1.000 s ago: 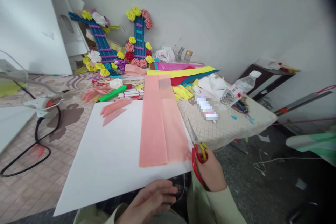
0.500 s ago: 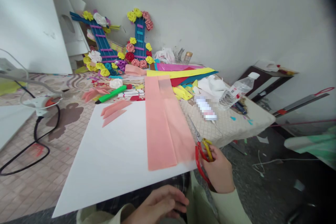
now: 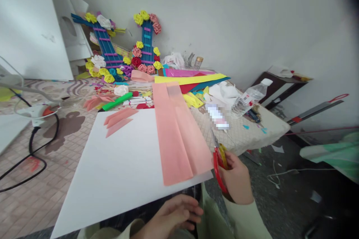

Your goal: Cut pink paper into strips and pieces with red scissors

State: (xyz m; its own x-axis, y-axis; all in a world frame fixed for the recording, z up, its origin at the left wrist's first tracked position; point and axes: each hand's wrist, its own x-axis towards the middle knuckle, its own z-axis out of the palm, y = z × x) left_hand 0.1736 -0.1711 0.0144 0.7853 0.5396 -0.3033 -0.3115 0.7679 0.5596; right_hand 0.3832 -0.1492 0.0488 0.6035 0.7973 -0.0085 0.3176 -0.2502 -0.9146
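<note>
My right hand point(image 3: 238, 175) grips a pair of scissors point(image 3: 218, 160) by red and yellow handles, blades pointing away from me over the table's right side. Beside it a wide salmon-pink crepe paper strip point(image 3: 176, 134) lies lengthwise, creased, on a white board point(image 3: 120, 164); its near right corner is close to the scissors. My left hand point(image 3: 175, 213) is below the board's near edge, holding nothing, fingers loosely bent and apart. Several small folded pink paper pieces point(image 3: 119, 119) rest on the board's upper left.
Two blue guitar shapes with paper flowers point(image 3: 147, 41) lean against the wall. A green marker-like stick point(image 3: 117, 101), coloured paper sheets point(image 3: 193, 79), a plastic bottle point(image 3: 251, 97) and a glue gun point(image 3: 42, 114) with a black cord lie around the board. The table edge falls off at right.
My right hand has shifted slightly right with the scissors, whose blades now point more steeply away. The pink strip's near end has moved a little right. My left hand has barely moved.
</note>
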